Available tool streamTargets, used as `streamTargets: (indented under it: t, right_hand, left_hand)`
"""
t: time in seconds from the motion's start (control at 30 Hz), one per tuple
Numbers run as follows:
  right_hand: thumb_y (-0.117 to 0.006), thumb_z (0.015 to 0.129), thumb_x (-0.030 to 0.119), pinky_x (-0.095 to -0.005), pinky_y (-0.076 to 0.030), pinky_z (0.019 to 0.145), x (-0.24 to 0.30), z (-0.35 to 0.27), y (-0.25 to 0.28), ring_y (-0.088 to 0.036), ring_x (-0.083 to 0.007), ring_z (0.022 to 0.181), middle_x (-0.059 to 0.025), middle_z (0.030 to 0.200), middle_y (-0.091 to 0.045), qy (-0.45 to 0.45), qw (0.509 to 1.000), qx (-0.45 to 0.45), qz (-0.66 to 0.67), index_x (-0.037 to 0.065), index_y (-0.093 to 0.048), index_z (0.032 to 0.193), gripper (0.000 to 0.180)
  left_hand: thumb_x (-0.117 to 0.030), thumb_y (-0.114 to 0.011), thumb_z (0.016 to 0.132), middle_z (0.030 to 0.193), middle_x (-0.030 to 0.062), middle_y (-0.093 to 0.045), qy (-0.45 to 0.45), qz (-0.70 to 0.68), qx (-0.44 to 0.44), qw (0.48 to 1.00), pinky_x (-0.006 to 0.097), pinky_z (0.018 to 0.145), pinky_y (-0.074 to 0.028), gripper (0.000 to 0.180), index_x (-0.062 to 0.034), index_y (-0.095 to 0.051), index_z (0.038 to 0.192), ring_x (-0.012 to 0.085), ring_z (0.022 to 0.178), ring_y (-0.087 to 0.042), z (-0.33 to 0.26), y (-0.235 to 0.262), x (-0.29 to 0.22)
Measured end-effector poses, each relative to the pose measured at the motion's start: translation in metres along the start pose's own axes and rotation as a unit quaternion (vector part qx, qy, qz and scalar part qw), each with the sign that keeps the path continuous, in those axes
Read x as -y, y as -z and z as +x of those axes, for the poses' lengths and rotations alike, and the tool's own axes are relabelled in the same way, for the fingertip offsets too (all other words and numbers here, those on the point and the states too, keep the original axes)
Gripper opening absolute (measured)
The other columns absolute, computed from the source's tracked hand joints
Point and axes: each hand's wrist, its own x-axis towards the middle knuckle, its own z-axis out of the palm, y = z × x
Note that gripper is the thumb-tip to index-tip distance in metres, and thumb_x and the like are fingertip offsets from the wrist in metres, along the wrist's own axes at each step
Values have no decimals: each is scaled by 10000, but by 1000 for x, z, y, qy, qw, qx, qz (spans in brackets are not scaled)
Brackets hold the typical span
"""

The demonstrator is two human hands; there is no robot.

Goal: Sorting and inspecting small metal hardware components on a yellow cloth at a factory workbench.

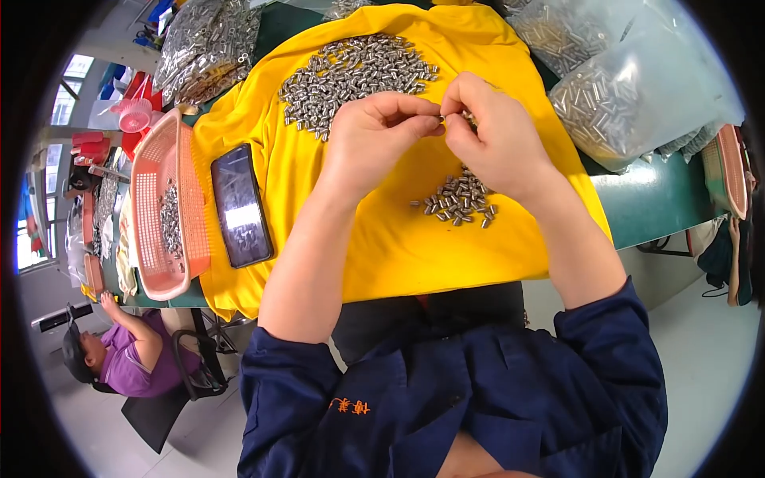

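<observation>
Over the yellow cloth (382, 247) my two hands meet, fingertips almost touching. My left hand (373, 137) is closed in a pinch on a tiny dark piece, too small to name. My right hand (496, 137) pinches at the same spot, and a bit of small metal parts shows inside its curled fingers. Behind my left hand spreads a large pile of small silver metal cylinders (351, 76). A smaller pile of the same cylinders (458, 199) lies below my right hand, nearer to me.
A black smartphone (241, 205) lies left on the cloth, beside a pink plastic basket (143, 239) holding small metal parts. Clear bags of metal parts (598, 103) stand at the right, another bag (209, 48) at the far left. A person in purple (143, 354) sits at the left.
</observation>
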Motion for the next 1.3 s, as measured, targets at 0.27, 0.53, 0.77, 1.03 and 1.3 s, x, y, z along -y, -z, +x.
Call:
streamTargets:
  t: [0.27, 0.53, 0.77, 1.03, 1.3]
  right_hand:
    - [-476, 716, 106, -370, -403, 538, -4, 2, -2, -530, -303, 597, -135, 617, -531, -16, 999, -5, -47, 29, -464, 759, 89]
    - [-472, 754, 46, -219, -348, 529, -5, 2, 3, -403, -82, 583, -23, 642, -446, -33, 999, -9, 15, 18, -454, 790, 49]
    - [-482, 723, 93, -245, -347, 483, -4, 3, 2, -408, -103, 517, -35, 589, -465, -40, 995, -8, 96, 24, -475, 758, 78]
    - [-471, 745, 78, -199, -310, 471, -5, 4, 3, -369, -43, 540, 26, 614, -441, -58, 978, 8, 200, 32, -483, 761, 50]
    - [-479, 738, 82, -237, -356, 481, 2, 1, 5, -444, -87, 533, -27, 589, -487, -29, 992, 17, 118, 28, -483, 777, 67]
  left_hand:
    - [-17, -559, 749, 747, 60, -629, -71, 250, -40, 965, 211, 636, -466, 140, -6, -611, 879, 110, 691, -594, 2, 9, 7]
    - [-10, -520, 800, 841, 31, -603, -36, 214, -23, 976, 193, 686, -442, 143, -6, -584, 927, 88, 793, -570, 5, 9, 8]
    - [5, -553, 774, 841, 32, -582, -20, -17, -26, 999, 203, 699, -440, 137, -30, -573, 904, 101, 795, -547, 2, 8, 5]
    - [-7, -564, 775, 813, 80, -594, 27, -239, 52, 969, 248, 683, -484, 131, -1, -550, 906, 151, 746, -587, 0, 8, 8]
    - [-8, -593, 752, 786, 76, -606, 9, -162, 42, 986, 241, 686, -482, 110, 9, -573, 859, 145, 725, -592, 1, 8, 8]
